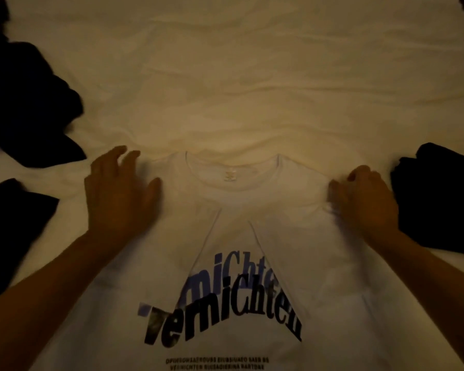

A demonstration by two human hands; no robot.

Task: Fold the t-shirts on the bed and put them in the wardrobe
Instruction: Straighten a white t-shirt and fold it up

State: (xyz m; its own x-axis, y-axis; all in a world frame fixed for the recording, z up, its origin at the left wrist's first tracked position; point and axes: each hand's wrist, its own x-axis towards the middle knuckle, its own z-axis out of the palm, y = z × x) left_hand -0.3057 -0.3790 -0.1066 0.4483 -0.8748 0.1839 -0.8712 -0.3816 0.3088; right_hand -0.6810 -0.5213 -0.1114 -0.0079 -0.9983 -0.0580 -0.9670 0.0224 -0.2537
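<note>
— Nearest the lens: white t-shirt (319, 303), spread flat on the bed sheet (239, 76), collar away from the viewer, both side panels folded inward and meeting in a narrow V down the middle

— Any print readable?

— Big curved black lettering across the chest, "vernichten" by the look of it, first letters partly cut by the fold; same word again above in pale blue, only "nichte" or so showing between the flaps. Two lines of small black capitals near the lower edge, too blurred to spell out. Small neck label (230, 175) inside the collar, unreadable

— And the count?

— One white shirt, one sheet beneath everything, cream and heavily wrinkled. Dark garments: three heaps along the left edge, upper (24, 84), middle (46, 151) and lower (14, 223), though whether separate items or one pile, cannot tell. One more dark bundle (439, 196) on the right, just beside the wrist there. Two dark scraps at the top corners as well, cut off by the frame

— Hands?

— Two, bare. Left hand (118, 194) over the shirt's left shoulder, fingers spread and loosely bent, thumb out toward the collar, gripping nothing. Right hand (364, 196) on the other shoulder, fingers curled tight and bunching a pinch of white cloth at the seam

— Anything blocking the view?

— Forearms covering the shirt's outer edges; dim yellowish light, slight blur
</note>
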